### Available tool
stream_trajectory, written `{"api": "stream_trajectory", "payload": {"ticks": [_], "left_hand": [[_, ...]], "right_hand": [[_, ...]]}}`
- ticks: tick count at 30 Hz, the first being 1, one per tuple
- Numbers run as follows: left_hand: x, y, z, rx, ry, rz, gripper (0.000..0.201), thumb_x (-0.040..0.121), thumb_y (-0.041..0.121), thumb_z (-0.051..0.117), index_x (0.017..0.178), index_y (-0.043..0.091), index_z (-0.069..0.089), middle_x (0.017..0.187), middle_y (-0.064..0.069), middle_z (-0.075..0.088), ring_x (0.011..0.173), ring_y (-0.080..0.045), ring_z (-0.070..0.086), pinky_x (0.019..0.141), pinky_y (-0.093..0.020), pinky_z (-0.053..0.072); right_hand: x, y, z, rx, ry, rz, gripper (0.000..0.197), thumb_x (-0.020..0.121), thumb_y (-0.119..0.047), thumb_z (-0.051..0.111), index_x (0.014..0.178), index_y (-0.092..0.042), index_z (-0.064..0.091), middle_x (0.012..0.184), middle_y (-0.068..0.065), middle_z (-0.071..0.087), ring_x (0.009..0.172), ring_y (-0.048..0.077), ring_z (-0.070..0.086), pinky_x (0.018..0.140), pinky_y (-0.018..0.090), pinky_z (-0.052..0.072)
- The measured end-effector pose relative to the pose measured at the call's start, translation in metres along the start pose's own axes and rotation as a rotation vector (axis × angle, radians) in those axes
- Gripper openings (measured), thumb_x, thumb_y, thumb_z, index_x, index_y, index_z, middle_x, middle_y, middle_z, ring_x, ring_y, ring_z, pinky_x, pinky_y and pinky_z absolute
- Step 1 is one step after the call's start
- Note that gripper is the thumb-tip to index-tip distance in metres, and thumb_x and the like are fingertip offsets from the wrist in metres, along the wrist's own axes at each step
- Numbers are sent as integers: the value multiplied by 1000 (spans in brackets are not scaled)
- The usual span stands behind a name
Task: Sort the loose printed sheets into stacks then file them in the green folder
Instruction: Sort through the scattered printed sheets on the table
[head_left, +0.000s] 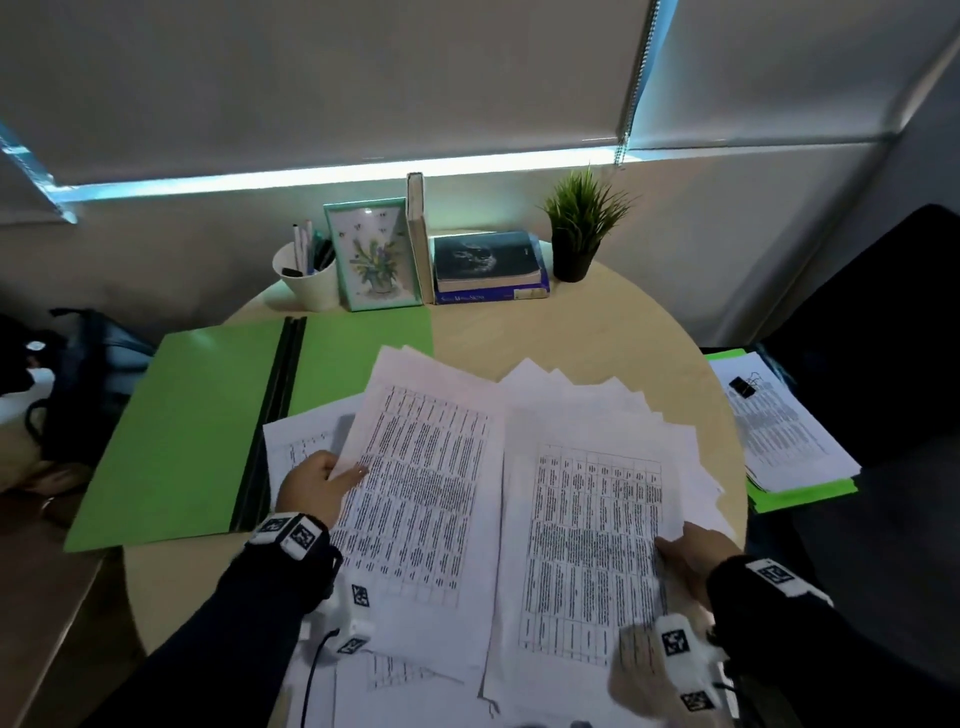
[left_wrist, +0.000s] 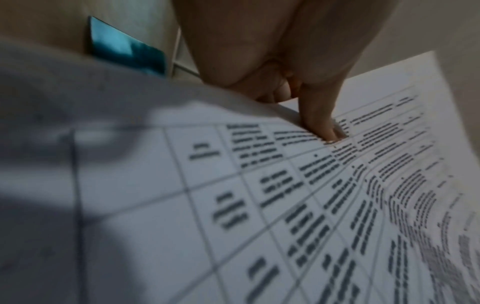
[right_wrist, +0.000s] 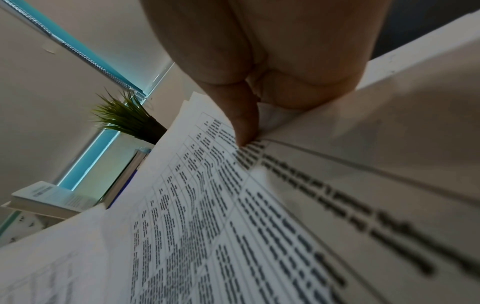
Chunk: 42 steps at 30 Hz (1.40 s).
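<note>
A green folder (head_left: 187, 426) lies spread flat at the table's left. I hold printed sheets of tables above the table. My left hand (head_left: 322, 480) pinches the left edge of one sheet (head_left: 415, 499), thumb on top; the left wrist view shows the thumb (left_wrist: 322, 121) pressing the printed page (left_wrist: 285, 205). My right hand (head_left: 691, 561) grips the right edge of a fanned bundle of sheets (head_left: 592, 519); the right wrist view has the thumb (right_wrist: 241, 117) on top of that bundle (right_wrist: 207, 205). More loose sheets (head_left: 296, 447) lie underneath on the table.
At the back of the round table (head_left: 571, 332) stand a white pen cup (head_left: 306, 280), a framed flower picture (head_left: 371, 254), an upright book (head_left: 418, 234), stacked books (head_left: 488, 270) and a potted plant (head_left: 579, 228). A clipped paper pile (head_left: 784, 431) on green folders sits to the right.
</note>
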<state>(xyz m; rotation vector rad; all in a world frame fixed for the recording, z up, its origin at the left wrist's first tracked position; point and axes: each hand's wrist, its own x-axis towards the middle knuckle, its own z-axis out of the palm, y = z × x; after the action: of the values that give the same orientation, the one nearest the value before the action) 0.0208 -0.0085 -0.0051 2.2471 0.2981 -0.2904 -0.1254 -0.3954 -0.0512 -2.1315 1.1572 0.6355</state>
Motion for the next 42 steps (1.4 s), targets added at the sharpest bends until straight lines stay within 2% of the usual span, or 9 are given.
{"api": "stream_trajectory", "payload": {"ticks": [3,12,20,26,30,32,36,39,42], "left_hand": [[-12,3,-23,-55,74,22,27,84,28,68,90,3,59,87,-10,65,80,-25,60,64,-28,40],[-46,38,-73,-321,140,116,36,85,20,66,119,10,60,111,-3,67,99,-16,61,94,-30,40],[-59,70,-22,-420,-78,109,21,87,17,64,107,15,67,104,-3,71,102,-23,65,96,-37,48],[-70,63,27,-194,-187,1,39,93,32,53,129,16,49,131,-3,57,116,-22,53,102,-35,39],[-74,65,42,-150,-167,-22,54,92,31,56,137,16,29,146,-8,41,127,-29,47,106,-39,35],[-79,68,48,-163,-180,16,58,93,24,54,142,18,22,149,-6,36,131,-26,42,104,-33,33],[-86,68,65,-51,-312,89,52,96,17,49,141,21,24,133,-4,52,108,-21,52,89,-25,36],[-85,64,82,-58,-341,93,50,96,12,47,140,22,24,122,-1,54,101,-19,53,87,-25,37],[-81,57,97,-72,-402,76,44,93,17,53,131,26,33,120,0,60,104,-22,59,94,-35,46]], "right_hand": [[-9,-5,-1,-46,-7,-29,43,93,-28,53,123,2,53,127,21,58,116,33,56,97,31,45],[-32,-29,-9,-83,42,-112,46,95,-29,48,128,4,48,133,22,53,120,33,52,95,29,40],[-38,-51,-2,467,-9,-210,32,89,-12,57,120,-4,56,112,19,64,97,31,61,96,44,49],[-51,-59,3,871,-197,-207,28,89,5,50,116,2,57,113,25,63,104,40,59,102,55,42],[-57,-56,0,954,-247,-209,26,92,2,47,117,3,57,111,24,63,104,38,59,102,51,42],[-54,-52,-2,1019,-197,-181,35,95,-18,49,120,5,56,116,21,62,104,33,59,103,47,42],[-44,-46,-8,852,-59,-199,68,85,-59,48,123,-3,58,121,7,58,116,27,53,107,43,37],[-37,-39,-5,653,-85,-336,30,82,-34,67,107,-18,64,111,7,68,105,27,62,100,51,45],[-28,-27,-9,516,13,-308,25,89,-16,58,114,-10,60,108,9,66,98,26,61,91,37,48]]}}
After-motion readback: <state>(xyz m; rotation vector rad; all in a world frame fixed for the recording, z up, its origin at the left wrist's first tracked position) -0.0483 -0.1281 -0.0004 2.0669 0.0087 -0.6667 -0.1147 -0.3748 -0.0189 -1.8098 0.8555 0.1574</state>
